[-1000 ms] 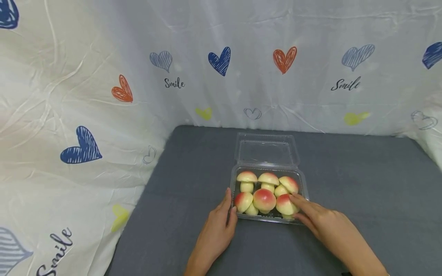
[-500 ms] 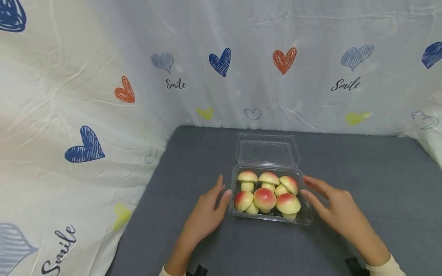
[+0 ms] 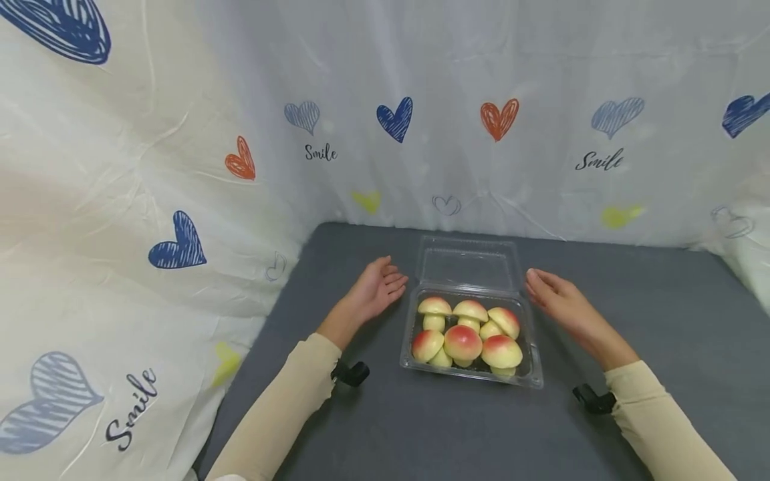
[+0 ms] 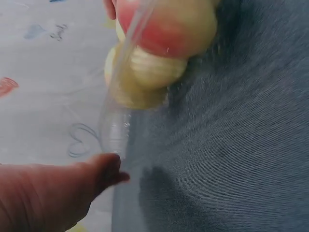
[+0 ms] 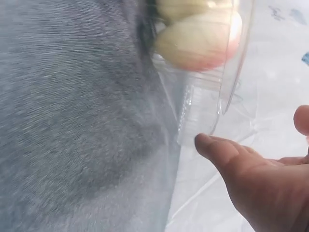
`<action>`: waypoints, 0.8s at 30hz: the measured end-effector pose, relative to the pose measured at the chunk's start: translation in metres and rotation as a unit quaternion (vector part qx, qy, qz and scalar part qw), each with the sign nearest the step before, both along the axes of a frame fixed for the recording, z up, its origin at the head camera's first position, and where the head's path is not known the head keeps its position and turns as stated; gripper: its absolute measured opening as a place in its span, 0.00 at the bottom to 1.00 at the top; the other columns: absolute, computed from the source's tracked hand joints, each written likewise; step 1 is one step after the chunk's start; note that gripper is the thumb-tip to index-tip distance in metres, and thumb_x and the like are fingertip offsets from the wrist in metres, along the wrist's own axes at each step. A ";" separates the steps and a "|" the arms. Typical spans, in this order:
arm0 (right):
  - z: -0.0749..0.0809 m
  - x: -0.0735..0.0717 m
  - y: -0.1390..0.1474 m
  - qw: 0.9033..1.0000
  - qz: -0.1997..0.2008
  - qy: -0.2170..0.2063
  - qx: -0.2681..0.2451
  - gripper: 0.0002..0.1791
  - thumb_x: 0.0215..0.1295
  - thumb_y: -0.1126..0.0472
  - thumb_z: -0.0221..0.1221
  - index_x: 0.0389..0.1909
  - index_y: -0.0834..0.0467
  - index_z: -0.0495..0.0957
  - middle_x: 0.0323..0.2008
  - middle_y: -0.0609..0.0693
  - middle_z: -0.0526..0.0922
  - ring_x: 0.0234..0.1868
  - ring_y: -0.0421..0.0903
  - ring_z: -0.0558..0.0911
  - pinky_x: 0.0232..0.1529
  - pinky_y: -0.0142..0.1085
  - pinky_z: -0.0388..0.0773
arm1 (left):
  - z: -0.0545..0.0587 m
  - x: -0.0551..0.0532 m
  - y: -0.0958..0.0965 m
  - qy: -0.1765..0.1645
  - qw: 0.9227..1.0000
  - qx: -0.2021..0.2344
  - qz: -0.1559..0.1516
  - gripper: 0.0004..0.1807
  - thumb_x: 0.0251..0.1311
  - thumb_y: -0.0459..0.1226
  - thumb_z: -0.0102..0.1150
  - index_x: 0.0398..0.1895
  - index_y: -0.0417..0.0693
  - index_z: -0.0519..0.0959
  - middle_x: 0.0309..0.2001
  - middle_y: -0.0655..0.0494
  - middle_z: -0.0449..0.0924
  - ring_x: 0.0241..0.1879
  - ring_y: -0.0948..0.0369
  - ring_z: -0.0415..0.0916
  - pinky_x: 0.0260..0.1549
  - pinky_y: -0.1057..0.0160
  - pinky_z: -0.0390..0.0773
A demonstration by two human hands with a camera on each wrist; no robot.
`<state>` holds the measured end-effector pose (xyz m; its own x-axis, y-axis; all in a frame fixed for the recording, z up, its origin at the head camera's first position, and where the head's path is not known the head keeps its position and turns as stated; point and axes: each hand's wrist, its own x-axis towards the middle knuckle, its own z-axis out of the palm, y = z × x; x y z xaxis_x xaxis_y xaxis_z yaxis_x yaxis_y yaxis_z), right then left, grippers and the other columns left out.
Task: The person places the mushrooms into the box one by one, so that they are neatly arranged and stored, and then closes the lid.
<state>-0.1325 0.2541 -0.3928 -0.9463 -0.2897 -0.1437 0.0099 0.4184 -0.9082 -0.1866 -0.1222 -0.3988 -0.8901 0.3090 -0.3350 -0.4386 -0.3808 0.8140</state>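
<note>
A clear plastic clamshell box stands in the middle of the dark cloth, its lid folded back flat behind it. Inside are several toy-like mushrooms in two rows, with pale yellow stems and caps blushed red. My left hand is off the box's left side near the hinge, fingers loosely extended, holding nothing. On the opposite side, beside the lid's right edge, my right hand is likewise relaxed. In the wrist views the left thumb and the right hand show close to the clear plastic.
Grey cloth covers the table. A white curtain printed with hearts and "Smile" hangs behind it and along the left. Dark wrist cameras sit on both wrists, below the cream sleeves.
My right hand has let go of the front right mushroom. Both hands have moved off the box's sides and farther forward, toward the lid. The head view has shifted slightly.
</note>
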 end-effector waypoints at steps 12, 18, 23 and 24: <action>0.008 -0.017 -0.001 0.997 0.020 -0.043 -0.054 0.55 0.80 0.29 0.39 0.84 0.68 0.32 0.83 0.70 0.44 0.83 0.66 0.48 0.80 0.56 0.54 | 0.001 -0.024 0.014 -0.015 0.999 -0.039 -0.034 0.38 0.87 0.50 0.33 0.85 0.32 0.42 0.83 0.34 0.48 0.83 0.44 0.47 0.81 0.50 0.52; 0.010 -0.016 0.000 0.997 0.011 -0.035 -0.062 0.55 0.80 0.30 0.41 0.85 0.66 0.33 0.84 0.68 0.45 0.83 0.64 0.49 0.81 0.57 0.52 | 0.011 -0.023 0.016 0.028 0.996 -0.073 -0.046 0.37 0.86 0.49 0.35 0.85 0.33 0.45 0.84 0.36 0.50 0.83 0.45 0.48 0.80 0.51 0.54; 0.010 -0.012 0.002 0.998 0.002 -0.022 -0.054 0.54 0.81 0.30 0.41 0.85 0.66 0.35 0.83 0.68 0.47 0.83 0.65 0.50 0.80 0.59 0.52 | 0.015 -0.020 0.021 0.070 0.984 -0.143 -0.076 0.37 0.87 0.49 0.36 0.85 0.36 0.46 0.84 0.40 0.50 0.83 0.49 0.49 0.80 0.52 0.55; 0.011 -0.011 0.003 0.998 -0.001 -0.019 -0.055 0.53 0.81 0.31 0.41 0.85 0.66 0.35 0.83 0.68 0.48 0.83 0.65 0.51 0.80 0.59 0.52 | 0.015 -0.020 0.023 0.079 0.981 -0.158 -0.082 0.36 0.87 0.49 0.35 0.85 0.36 0.46 0.84 0.40 0.50 0.83 0.49 0.49 0.80 0.52 0.55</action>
<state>-0.1432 0.2572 -0.3823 -0.9415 -0.3038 -0.1460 0.0450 0.3160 -0.9477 -0.2069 -0.0989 -0.3833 -0.8859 0.3549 -0.2986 -0.3316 -0.0346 0.9428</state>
